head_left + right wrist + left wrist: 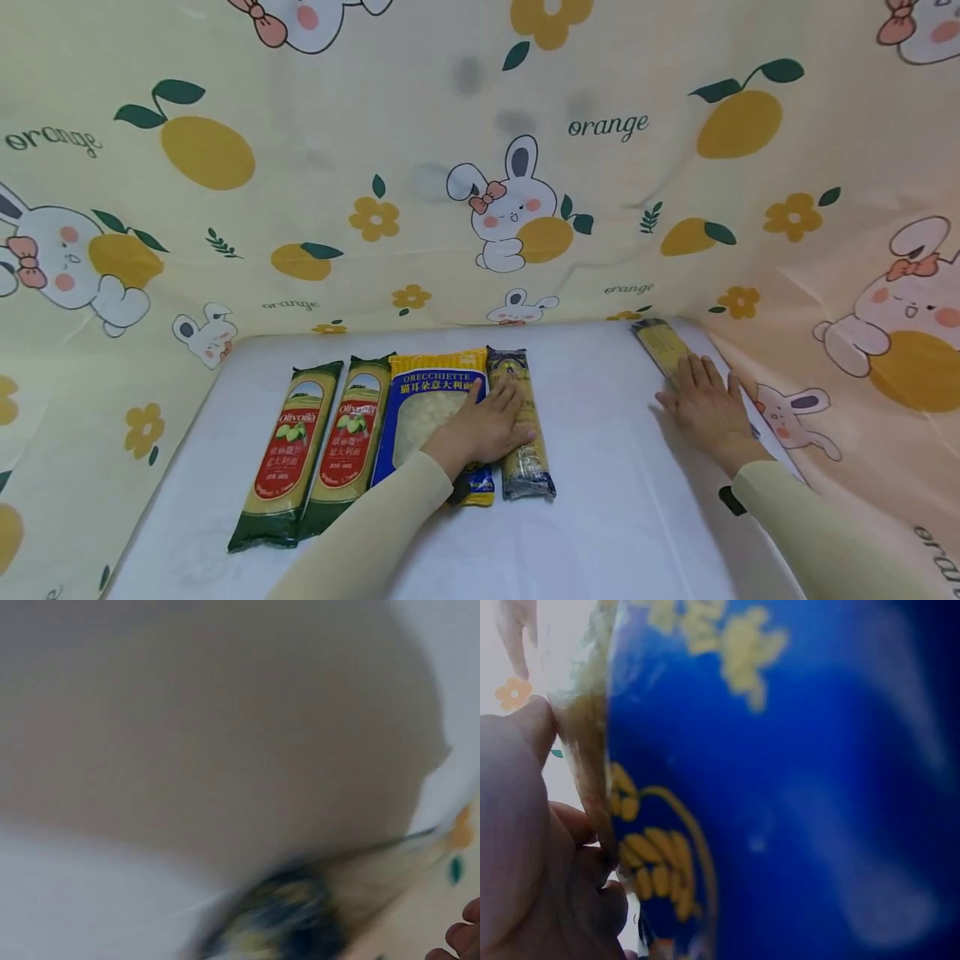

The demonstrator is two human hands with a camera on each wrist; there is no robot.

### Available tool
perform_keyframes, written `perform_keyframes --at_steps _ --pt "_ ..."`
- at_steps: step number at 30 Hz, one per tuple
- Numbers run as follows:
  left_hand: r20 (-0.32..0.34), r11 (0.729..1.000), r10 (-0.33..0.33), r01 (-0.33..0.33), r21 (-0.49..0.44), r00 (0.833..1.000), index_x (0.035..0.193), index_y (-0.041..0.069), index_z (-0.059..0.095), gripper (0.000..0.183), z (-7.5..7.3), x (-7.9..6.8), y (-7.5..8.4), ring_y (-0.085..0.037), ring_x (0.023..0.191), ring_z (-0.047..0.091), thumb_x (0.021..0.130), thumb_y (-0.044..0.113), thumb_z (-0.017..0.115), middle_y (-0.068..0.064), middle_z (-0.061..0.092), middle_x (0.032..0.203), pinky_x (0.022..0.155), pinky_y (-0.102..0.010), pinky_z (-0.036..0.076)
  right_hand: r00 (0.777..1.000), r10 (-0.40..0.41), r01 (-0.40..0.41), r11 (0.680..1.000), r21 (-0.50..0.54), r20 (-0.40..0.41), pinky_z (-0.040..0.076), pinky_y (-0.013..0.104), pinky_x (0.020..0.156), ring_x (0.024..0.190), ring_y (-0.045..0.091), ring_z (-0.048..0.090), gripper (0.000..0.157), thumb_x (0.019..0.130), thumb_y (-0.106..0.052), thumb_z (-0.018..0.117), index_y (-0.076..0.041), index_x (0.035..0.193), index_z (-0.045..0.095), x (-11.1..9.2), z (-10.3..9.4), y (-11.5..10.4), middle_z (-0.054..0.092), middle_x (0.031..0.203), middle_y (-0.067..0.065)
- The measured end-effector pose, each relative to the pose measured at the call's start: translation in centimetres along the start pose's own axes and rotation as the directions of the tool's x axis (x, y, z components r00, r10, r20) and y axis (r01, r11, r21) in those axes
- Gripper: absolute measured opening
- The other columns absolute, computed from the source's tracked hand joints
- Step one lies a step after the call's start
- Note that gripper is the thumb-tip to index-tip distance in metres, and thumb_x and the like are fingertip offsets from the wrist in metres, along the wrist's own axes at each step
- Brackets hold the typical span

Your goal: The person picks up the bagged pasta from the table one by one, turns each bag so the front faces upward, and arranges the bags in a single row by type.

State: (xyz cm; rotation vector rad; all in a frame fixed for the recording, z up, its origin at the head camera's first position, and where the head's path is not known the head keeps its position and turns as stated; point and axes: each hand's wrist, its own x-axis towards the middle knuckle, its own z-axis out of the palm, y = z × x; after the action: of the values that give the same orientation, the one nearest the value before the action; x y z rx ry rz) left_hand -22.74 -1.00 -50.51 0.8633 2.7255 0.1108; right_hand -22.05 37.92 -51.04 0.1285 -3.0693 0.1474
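Note:
My left hand [483,421] lies over a narrow pasta packet [528,467], its fingers on the upper part and the thumb near the right edge. Directly left of that, partly under my wrist, is a blue and yellow orecchiette bag [431,417]; its blue surface [780,772] fills most of the left wrist view. Over at the table's right edge, my right hand [708,412] rests with extended fingers on another narrow packet [663,346], which slants beneath it. Only the far end of that packet shows plainly from the head. In the right wrist view the packet [292,915] is blurred.
Two green-ended Olivoila pasta packets [292,458] [348,442] lie side by side at the left. A white cloth [600,517] covers the table. Behind and at the sides hangs a sheet [420,283] printed with rabbits and oranges.

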Motion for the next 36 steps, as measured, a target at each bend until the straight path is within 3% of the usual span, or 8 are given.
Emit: perform_keyframes --at_steps 8,13,16,21,26,36 --pt "-0.009 1.000 0.014 -0.014 0.014 1.000 0.171 0.017 0.016 0.080 0.2 0.0 0.4 -0.023 0.165 0.006 0.109 0.067 0.023 -0.004 0.012 0.178 0.131 -0.055 0.001 0.985 0.110 -0.117 0.992 0.051 0.130 0.007 0.081 0.114 0.149 0.065 0.011 0.098 0.107 -0.064 0.041 0.013 0.160 0.012 -1.1 1.0 3.9 0.013 0.161 0.046" --pt "-0.002 1.000 0.014 -0.014 0.017 1.000 0.171 0.017 0.015 0.080 0.0 0.1 0.5 -0.022 0.165 0.004 0.109 0.067 0.023 -0.003 0.010 0.178 0.131 -0.055 0.000 0.967 0.147 -0.178 0.974 0.140 0.207 0.000 0.083 0.114 0.149 0.068 0.000 0.110 0.105 -0.072 0.036 0.013 0.162 -0.006 -1.4 1.7 3.9 0.000 0.163 0.047" --pt "0.002 1.000 0.007 -0.007 0.021 1.000 0.171 0.017 0.014 0.080 0.0 0.1 0.5 -0.022 0.165 0.004 0.109 0.067 0.022 -0.002 0.009 0.178 0.131 -0.055 0.000 0.961 0.152 -0.198 0.961 0.193 0.230 -0.001 0.081 0.115 0.150 0.067 -0.004 0.111 0.105 -0.072 0.036 0.013 0.161 -0.009 -1.5 1.7 3.1 -0.005 0.163 0.046" --pt "0.007 1.000 -0.003 0.003 0.013 1.000 0.171 0.017 0.014 0.080 0.2 0.0 0.4 -0.022 0.165 0.004 0.109 0.068 0.023 -0.002 0.009 0.178 0.131 -0.055 -0.001 0.951 0.157 -0.216 0.954 0.209 0.266 -0.001 0.081 0.115 0.150 0.067 -0.006 0.111 0.106 -0.070 0.034 0.016 0.159 -0.010 -1.7 1.6 0.8 -0.009 0.163 0.046" --pt "0.013 1.000 -0.016 0.016 0.004 1.000 0.171 0.017 0.013 0.081 0.5 0.1 0.0 -0.023 0.165 0.002 0.109 0.068 0.023 -0.002 0.007 0.178 0.131 -0.055 -0.004 0.943 0.168 -0.228 0.955 0.192 0.286 0.001 0.080 0.117 0.150 0.067 -0.004 0.107 0.108 -0.065 0.036 0.019 0.158 -0.005 -2.0 1.7 -3.0 -0.006 0.163 0.046" --pt "0.028 1.000 -0.010 0.011 -0.010 1.000 0.171 0.016 0.015 0.081 -0.1 -0.2 0.3 -0.023 0.165 0.003 0.109 0.066 0.025 -0.003 0.009 0.178 0.131 -0.056 -0.001 0.965 0.097 -0.149 0.968 0.201 0.245 0.005 0.075 0.122 0.155 0.060 0.004 0.090 0.110 -0.048 0.045 0.016 0.161 0.008 -4.7 1.6 -12.0 0.005 0.168 0.040"
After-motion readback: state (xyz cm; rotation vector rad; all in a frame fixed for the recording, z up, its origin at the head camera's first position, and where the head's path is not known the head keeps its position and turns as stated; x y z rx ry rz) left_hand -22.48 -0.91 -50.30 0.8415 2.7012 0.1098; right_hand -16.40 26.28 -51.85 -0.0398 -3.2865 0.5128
